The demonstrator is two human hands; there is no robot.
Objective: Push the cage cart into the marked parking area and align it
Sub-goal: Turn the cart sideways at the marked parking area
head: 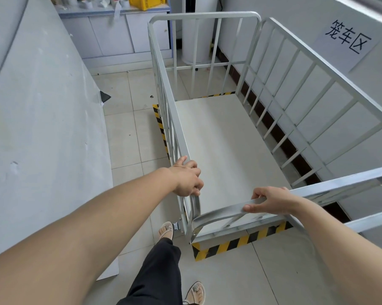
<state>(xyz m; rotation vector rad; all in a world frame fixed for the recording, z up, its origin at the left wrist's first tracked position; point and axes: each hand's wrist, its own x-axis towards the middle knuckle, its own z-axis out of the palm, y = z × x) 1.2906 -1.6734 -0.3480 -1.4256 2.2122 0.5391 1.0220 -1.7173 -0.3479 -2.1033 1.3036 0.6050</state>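
The cage cart is a silver metal frame with barred sides and a pale flat deck, empty inside. It stands along the right wall, over a rectangle of yellow-and-black striped floor tape. Tape shows at the near edge, along the left side and at the far end. My left hand grips the near left corner of the top rail. My right hand grips the near top rail, thumb underneath. A paper sign with black characters hangs on the wall above the cart.
A large pale panel leans along the left, leaving a tiled aisle between it and the cart. A white cabinet with a yellow crate stands at the far end. My legs and sandalled feet are just behind the cart.
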